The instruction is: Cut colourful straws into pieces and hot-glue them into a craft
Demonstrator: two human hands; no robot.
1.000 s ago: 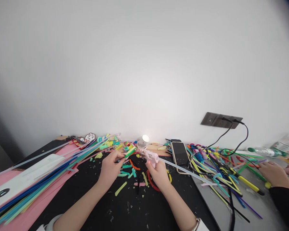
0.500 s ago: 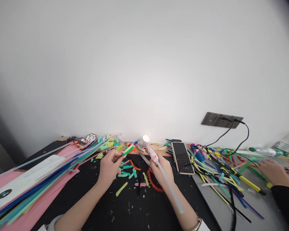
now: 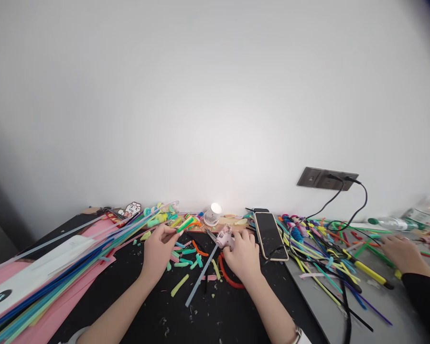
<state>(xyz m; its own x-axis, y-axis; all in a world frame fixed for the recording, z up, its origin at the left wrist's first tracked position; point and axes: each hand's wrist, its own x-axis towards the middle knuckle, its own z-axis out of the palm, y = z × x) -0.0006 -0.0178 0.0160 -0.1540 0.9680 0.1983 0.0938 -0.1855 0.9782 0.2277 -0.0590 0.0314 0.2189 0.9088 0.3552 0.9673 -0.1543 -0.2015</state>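
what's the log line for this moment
left hand grips green straw piece | right hand grips pink glue gun | glue stick juts from gun

Left side: bundle of long coloured straws [image 3: 75, 258] lying across pink paper [image 3: 53, 310] and a flat white box [image 3: 39, 267], all on the black table [image 3: 215, 325]. Centre back, by the wall: a small bright lamp [image 3: 212, 214] and a phone [image 3: 270, 234] face up. Right side: loose straw offcuts on a grey mat [image 3: 329, 315] and a water bottle [image 3: 390, 223] on its side. Another person's hand [image 3: 397, 253] rests among them, and black cables [image 3: 358, 205] run up to the wall socket [image 3: 326, 178].
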